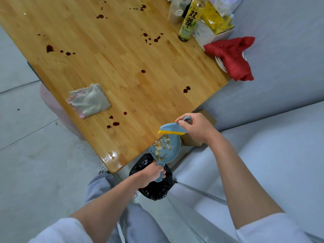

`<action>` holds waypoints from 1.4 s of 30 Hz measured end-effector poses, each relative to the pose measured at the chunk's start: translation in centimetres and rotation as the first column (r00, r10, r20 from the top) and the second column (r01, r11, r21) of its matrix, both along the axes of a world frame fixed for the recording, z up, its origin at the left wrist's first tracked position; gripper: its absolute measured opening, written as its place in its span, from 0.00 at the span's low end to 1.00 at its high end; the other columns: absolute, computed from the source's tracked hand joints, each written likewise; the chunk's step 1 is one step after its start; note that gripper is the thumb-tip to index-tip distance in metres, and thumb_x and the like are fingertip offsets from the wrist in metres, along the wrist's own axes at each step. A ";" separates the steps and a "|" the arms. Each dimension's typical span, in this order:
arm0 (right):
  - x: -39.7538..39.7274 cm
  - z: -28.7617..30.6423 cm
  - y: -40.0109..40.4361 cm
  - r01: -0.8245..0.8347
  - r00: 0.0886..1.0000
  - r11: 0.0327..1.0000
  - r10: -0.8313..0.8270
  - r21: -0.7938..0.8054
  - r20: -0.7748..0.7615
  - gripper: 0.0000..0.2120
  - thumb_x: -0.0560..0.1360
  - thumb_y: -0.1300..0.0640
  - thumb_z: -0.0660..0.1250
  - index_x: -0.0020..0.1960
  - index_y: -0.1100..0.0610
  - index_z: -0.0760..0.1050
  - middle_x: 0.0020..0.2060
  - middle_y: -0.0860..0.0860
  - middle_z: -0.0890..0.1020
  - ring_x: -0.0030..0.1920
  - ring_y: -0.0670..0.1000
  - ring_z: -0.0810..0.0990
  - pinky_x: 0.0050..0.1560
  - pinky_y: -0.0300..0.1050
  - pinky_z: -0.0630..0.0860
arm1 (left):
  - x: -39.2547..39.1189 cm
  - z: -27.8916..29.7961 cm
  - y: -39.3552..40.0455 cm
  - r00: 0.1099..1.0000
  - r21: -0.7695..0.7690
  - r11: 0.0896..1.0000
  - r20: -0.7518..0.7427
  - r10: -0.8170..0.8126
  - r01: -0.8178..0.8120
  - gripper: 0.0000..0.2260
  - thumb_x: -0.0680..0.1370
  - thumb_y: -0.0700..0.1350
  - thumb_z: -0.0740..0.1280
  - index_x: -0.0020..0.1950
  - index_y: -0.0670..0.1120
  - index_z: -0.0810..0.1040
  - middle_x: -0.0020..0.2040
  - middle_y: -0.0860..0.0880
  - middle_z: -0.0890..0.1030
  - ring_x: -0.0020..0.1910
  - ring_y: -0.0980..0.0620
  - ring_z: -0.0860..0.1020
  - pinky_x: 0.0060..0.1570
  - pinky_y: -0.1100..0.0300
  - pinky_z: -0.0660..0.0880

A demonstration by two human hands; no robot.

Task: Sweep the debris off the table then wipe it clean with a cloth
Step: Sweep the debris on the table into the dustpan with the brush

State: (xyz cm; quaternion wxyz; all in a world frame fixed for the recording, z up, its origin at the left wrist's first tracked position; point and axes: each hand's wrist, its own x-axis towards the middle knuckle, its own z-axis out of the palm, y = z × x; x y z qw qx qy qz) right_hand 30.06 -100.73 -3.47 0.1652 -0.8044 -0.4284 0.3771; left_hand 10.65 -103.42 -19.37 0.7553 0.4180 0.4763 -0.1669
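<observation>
My left hand [152, 172] grips the handle of a small blue dustpan [171, 146] held just off the near edge of the wooden table [122, 67]. Pale scraps of debris [162, 146] lie in the pan. My right hand [196, 128] holds a blue hand brush with a yellow edge [172, 129] right above the pan's far rim. A folded grey and pink cloth [88, 100] lies on the table to the left. Dark red stains [113, 123] dot the tabletop.
A bin lined with a black bag [154, 186] stands below the dustpan by my legs. At the table's far right corner stand a yellow-labelled bottle [188, 21], cups, a box of packets and a red cloth [231, 55] draped over plates. A grey sofa [271, 137] runs along the right.
</observation>
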 end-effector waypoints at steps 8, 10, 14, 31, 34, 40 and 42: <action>-0.7 -1.1 -0.3 0.048 0.999 0.999 -0.048 0.025 0.006 0.07 0.80 0.53 0.66 0.50 0.51 0.83 0.45 0.49 0.84 0.48 0.48 0.81 0.47 0.46 0.78 | 0.0 -0.1 -0.1 1.000 -0.001 1.000 -0.004 0.004 -0.004 0.11 0.83 0.39 0.55 0.65 0.41 0.69 0.52 0.44 0.76 0.50 0.50 0.79 0.39 0.63 0.74; -0.4 -1.0 -0.6 0.064 0.997 0.997 -0.066 0.048 0.027 0.07 0.80 0.53 0.66 0.51 0.51 0.83 0.45 0.49 0.84 0.48 0.48 0.81 0.47 0.46 0.80 | 0.1 -0.1 -0.1 1.000 -0.004 1.000 -0.007 0.005 -0.005 0.12 0.83 0.38 0.55 0.66 0.42 0.69 0.52 0.45 0.76 0.50 0.50 0.79 0.38 0.64 0.74; -0.1 -0.8 -0.3 0.082 0.996 0.994 -0.085 0.065 0.038 0.08 0.80 0.53 0.66 0.52 0.51 0.83 0.45 0.49 0.84 0.46 0.45 0.80 0.42 0.41 0.77 | 0.1 -0.2 0.0 1.000 0.008 1.000 -0.008 -0.020 0.021 0.11 0.83 0.39 0.55 0.64 0.41 0.70 0.50 0.45 0.77 0.50 0.50 0.80 0.41 0.63 0.75; -3.3 5.7 -2.9 0.282 0.938 0.848 -0.342 0.448 0.057 0.07 0.84 0.54 0.61 0.54 0.50 0.78 0.38 0.47 0.81 0.31 0.43 0.76 0.31 0.36 0.68 | -0.4 11.2 3.2 0.979 -0.208 0.975 0.201 -0.029 0.072 0.10 0.82 0.48 0.59 0.58 0.42 0.70 0.44 0.44 0.74 0.42 0.47 0.77 0.52 0.48 0.79; -6.4 6.0 -2.9 0.061 0.961 0.858 -0.189 0.510 0.203 0.08 0.83 0.59 0.62 0.59 0.54 0.78 0.59 0.48 0.81 0.60 0.43 0.77 0.61 0.37 0.72 | -0.3 13.7 7.3 0.961 -0.202 0.979 0.276 0.027 0.031 0.16 0.82 0.53 0.56 0.59 0.43 0.72 0.43 0.44 0.75 0.42 0.47 0.77 0.51 0.46 0.79; -13.0 3.9 -0.3 -0.059 0.910 0.907 -0.123 0.417 0.396 0.15 0.82 0.60 0.60 0.68 0.60 0.75 0.71 0.55 0.73 0.75 0.52 0.63 0.74 0.51 0.65 | -3.1 17.6 15.9 0.941 -0.176 0.977 0.333 -0.059 0.124 0.21 0.79 0.50 0.59 0.67 0.40 0.70 0.52 0.40 0.75 0.48 0.44 0.76 0.53 0.43 0.78; -15.5 3.8 1.4 -0.010 0.921 0.925 -0.139 0.380 0.363 0.22 0.82 0.54 0.53 0.70 0.60 0.73 0.74 0.56 0.70 0.77 0.53 0.60 0.76 0.53 0.62 | -4.6 18.5 18.2 0.924 -0.204 0.962 0.371 -0.096 0.182 0.16 0.82 0.49 0.54 0.64 0.41 0.72 0.54 0.39 0.76 0.48 0.44 0.77 0.55 0.42 0.76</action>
